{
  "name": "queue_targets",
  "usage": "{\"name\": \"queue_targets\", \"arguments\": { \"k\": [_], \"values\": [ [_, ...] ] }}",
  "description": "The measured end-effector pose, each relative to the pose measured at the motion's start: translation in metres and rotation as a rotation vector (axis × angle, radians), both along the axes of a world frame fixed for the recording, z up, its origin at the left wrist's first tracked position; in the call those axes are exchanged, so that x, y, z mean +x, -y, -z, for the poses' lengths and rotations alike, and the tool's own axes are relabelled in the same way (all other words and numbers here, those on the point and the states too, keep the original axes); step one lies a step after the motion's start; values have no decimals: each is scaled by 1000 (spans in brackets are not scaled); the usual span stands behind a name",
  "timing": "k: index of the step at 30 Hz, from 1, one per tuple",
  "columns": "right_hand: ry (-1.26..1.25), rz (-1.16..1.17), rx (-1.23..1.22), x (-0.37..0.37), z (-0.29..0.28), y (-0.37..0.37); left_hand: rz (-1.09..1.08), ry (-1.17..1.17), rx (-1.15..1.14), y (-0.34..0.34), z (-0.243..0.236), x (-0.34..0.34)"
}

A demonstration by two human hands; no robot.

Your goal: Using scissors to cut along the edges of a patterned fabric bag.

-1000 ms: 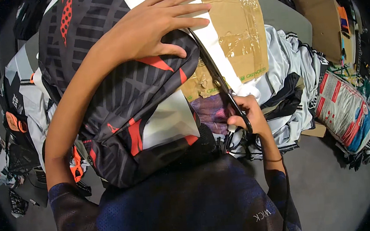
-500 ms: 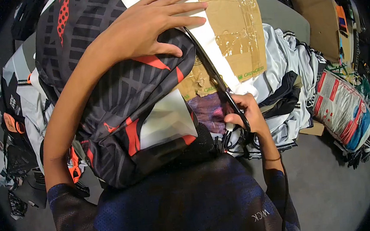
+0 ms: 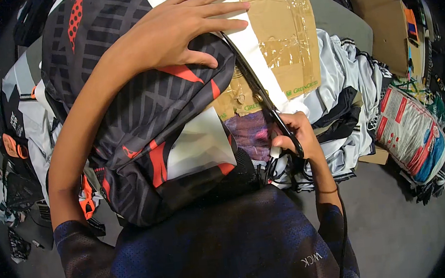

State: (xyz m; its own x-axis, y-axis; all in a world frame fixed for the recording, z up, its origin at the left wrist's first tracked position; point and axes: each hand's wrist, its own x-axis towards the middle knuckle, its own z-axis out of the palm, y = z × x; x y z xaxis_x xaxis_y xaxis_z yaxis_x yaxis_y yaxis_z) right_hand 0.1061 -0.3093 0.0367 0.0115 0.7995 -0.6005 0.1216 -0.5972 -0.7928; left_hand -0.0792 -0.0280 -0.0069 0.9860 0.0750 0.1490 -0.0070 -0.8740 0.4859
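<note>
My right hand (image 3: 298,135) grips the handles of long black scissors (image 3: 266,95), whose blades point up and away along the edge of dark fabric. My left hand (image 3: 185,29) lies flat with fingers spread, pressing on the black-and-grey patterned fabric (image 3: 141,106) with red accents. Its fingertips reach over a white strip (image 3: 265,57) beyond the blades. The scissors' tips end just below my left fingers, and the fabric partly hides the lower blade. The fabric's pale underside (image 3: 199,146) shows where it folds near my body.
A flat brown cardboard piece (image 3: 285,35) lies under the white strip. White and black garments (image 3: 332,73) are heaped to the right. Farther right are a wrapped bundle (image 3: 413,132) and a cardboard box (image 3: 381,27). More clothes (image 3: 14,119) pile up at the left.
Very little differs. My left forearm has shifted slightly left, and the scissors in my right hand have barely moved. The left hand keeps its place on the fabric.
</note>
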Motion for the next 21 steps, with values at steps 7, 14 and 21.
{"name": "queue_targets", "arguments": {
  "k": [7,14,21],
  "values": [
    [-48,10,-43,9,0,2,20,-10,-9,-2,0,0],
    [-62,1,-47,15,-4,-4,20,-6,6,-2,0,0],
    [-61,-21,-75,23,-8,-8,31,3,8,-3,1,0]
  ]
}}
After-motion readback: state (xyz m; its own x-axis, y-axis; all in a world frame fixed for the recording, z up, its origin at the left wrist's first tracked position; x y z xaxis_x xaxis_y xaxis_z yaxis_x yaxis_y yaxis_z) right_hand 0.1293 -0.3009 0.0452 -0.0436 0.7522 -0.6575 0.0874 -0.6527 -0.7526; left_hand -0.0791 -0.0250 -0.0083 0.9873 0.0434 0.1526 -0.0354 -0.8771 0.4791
